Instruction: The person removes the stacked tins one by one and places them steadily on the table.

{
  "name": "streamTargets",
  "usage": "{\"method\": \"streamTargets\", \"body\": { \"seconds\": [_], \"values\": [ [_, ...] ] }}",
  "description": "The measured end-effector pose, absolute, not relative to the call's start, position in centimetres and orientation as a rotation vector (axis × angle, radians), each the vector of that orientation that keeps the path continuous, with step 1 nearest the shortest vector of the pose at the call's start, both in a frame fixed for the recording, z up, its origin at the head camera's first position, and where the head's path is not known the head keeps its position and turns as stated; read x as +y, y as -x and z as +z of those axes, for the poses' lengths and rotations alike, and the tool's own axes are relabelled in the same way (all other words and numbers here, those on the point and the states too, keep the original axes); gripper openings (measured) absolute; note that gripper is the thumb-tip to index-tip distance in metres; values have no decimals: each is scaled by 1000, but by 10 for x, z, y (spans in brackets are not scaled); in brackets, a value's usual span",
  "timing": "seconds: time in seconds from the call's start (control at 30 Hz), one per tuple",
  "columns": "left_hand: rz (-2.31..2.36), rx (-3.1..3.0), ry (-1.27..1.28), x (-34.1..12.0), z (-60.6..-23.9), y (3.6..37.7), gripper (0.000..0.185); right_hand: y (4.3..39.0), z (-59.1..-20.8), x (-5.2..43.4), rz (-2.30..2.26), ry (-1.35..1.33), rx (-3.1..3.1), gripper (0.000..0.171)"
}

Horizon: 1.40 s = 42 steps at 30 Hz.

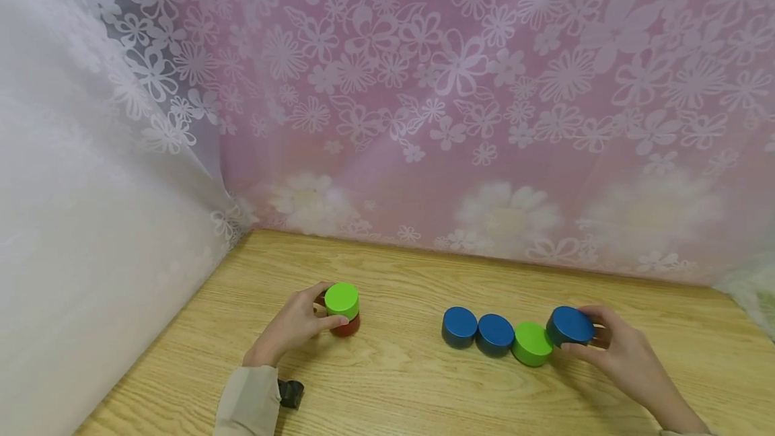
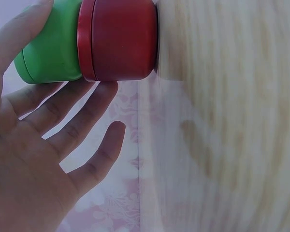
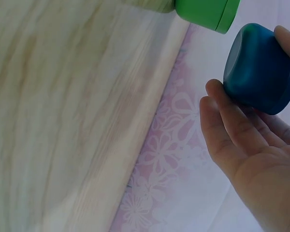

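A green cylinder (image 1: 342,299) stands stacked on a red cylinder (image 1: 348,325) on the wooden table (image 1: 399,382), left of centre. The left hand (image 1: 294,325) holds this stack: in the left wrist view its thumb lies along the green piece while the other fingers (image 2: 82,111) are spread loosely, the topmost touching the red one.

To the right, the right hand (image 1: 617,348) pinches a raised blue cylinder (image 1: 570,325) between thumb and fingers, tilted and just beside a second green cylinder (image 1: 532,343) that rests on the table. Further left in the same row lie two more blue cylinders (image 1: 459,325) (image 1: 494,334), close against each other.

A pink flowered curtain (image 1: 484,99) hangs behind the table, with a white one (image 1: 91,187) on the left.
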<state>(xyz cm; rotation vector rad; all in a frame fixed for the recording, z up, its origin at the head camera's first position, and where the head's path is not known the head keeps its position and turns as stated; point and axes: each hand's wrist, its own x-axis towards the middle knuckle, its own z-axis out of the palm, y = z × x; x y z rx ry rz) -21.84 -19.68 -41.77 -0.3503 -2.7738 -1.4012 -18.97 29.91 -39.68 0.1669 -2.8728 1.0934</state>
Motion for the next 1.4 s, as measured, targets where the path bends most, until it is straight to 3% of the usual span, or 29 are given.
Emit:
{"method": "streamTargets", "body": {
  "seconds": [1.4],
  "values": [
    [-1425,-2786,316,-195,-414,215,66,192,-416,317,921,-337,-2949,66]
  ]
}}
